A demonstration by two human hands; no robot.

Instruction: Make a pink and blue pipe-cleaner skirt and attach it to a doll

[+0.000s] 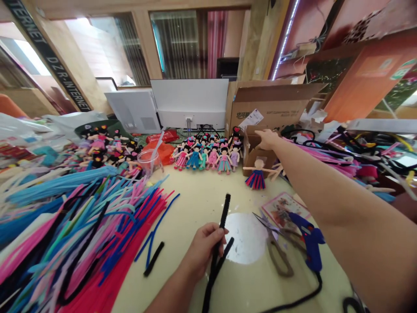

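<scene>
My left hand is closed around black pipe cleaners, low over the near middle of the table. One fuzzy end points up past the thumb, and another sticks out to the right below it. My right hand reaches far forward to a small cardboard box, over its top edge. Its index finger is stretched out to the left, while the other fingertips dip partly out of sight. Just in front of that box is a pipe-cleaner doll with a bare head and a blue-and-red skirt.
Scissors and a blue glue gun lie at right, beneath my right arm. Bundled pipe cleaners cover the left side. Finished dolls stand in rows at the back, near a plastic cup. A large carton stands behind.
</scene>
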